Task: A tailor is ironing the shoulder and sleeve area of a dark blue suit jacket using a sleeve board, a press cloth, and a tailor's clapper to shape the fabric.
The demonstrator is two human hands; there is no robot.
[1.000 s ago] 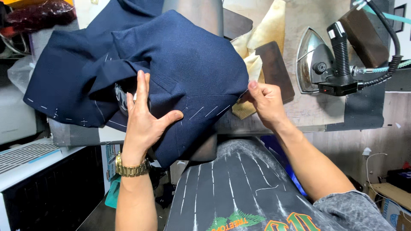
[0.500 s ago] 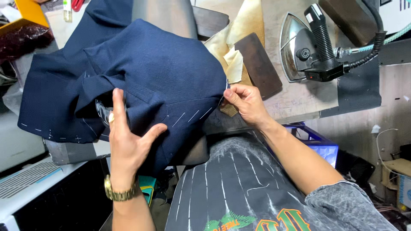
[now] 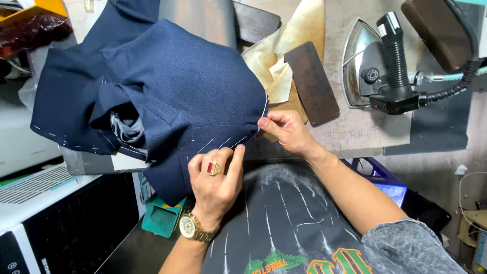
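We look down on a navy suit jacket (image 3: 167, 96) draped over a padded pressing form, filling the frame from centre out toward 10 o'clock, white basting stitches running along its lower seam. Our left hand (image 3: 215, 177), at 6 o'clock of the garment, wears a gold ring with a red stone and a gold wristwatch (image 3: 190, 228); its fingers are curled and closed on the jacket's lower edge, thumb pressed up against the cloth. Our right hand (image 3: 284, 129), at 3 o'clock of the jacket, pinches the fabric's corner edge between thumb and fingertips.

Just beyond that hand, toward 1 o'clock, a cream pressing cloth (image 3: 284, 61) lies crumpled, with a dark wooden block (image 3: 312, 83) resting partly on it. Further out at 2 o'clock, a steam iron (image 3: 378, 63) stands on the worn table (image 3: 355, 132), its black hose curving off to the right edge. A teal container (image 3: 162, 218) sits below the jacket at 7 o'clock, beside a white and black appliance (image 3: 50, 218). Our dark printed shirt fills the bottom of the frame.
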